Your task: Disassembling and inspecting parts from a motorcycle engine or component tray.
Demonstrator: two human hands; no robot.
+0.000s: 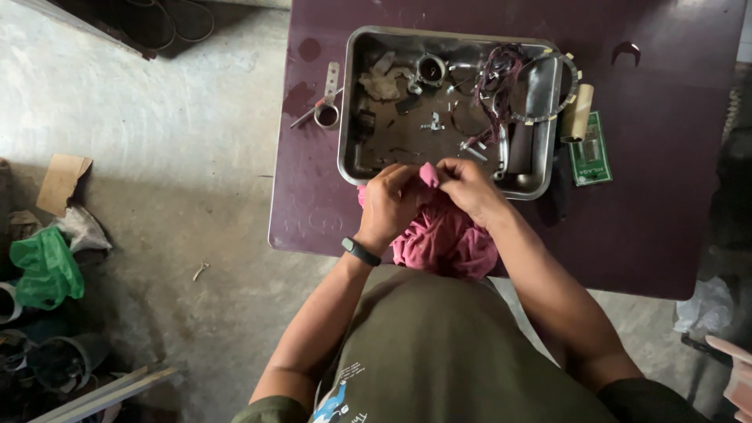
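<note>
Pink rag [445,235], bunched, at centre of frame, draped over the near edge of a dark maroon table [666,196] and hanging against the person's olive shirt.

Head view, looking straight down. Left hand [389,205] closed around the rag's upper left part, fingers curled into the cloth; black band on that wrist. Right hand [468,186] pinching a small fold of the same rag at its top, thumb and fingers narrow and closed on it. Both hands touching each other over the cloth, just below the tray rim.

Metal tray [352,102], rectangular, upper centre of frame, on the table. Inside: small metal parts, a bundle of reddish wires [501,70], a crumpled pale scrap at upper left. Toothed ring [565,78] lying over the tray's right rim. Cardboard tube [578,113] and small green box [590,150] just right of the tray. Metal clamp piece [327,106] left of the tray on the tabletop.

Concrete floor left; green bag [45,266] and cardboard scrap [63,182] at far left.
</note>
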